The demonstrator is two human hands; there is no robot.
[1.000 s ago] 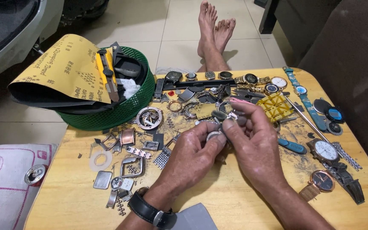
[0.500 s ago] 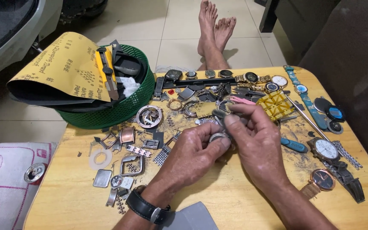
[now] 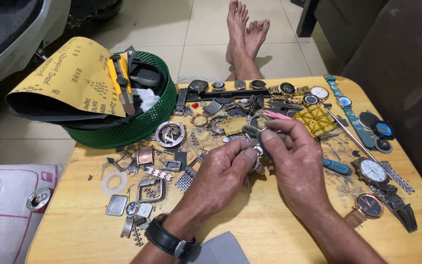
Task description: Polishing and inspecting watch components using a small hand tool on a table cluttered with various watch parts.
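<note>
My left hand (image 3: 223, 172) and my right hand (image 3: 296, 164) meet over the middle of a yellow wooden table (image 3: 255, 230). Together they pinch a small metal watch case (image 3: 256, 146) between thumbs and fingertips. Most of the case is hidden behind my fingers. A dark wristwatch (image 3: 168, 239) sits on my left wrist. Loose watch parts (image 3: 172, 134) lie just left of my hands: round cases, bezels, band links and buckles.
A green mesh basket (image 3: 137, 124) with yellow sandpaper (image 3: 69, 78) and tools stands at the back left. Several wristwatches (image 3: 372, 171) lie along the right edge, with a yellow plastic holder (image 3: 314, 119) and a blue-handled tool (image 3: 337, 166). Bare feet (image 3: 245, 29) rest on the tiled floor beyond.
Both hands stay joined on the watch case and have shifted slightly. The right fingers have turned over the piece. Nothing on the table has moved.
</note>
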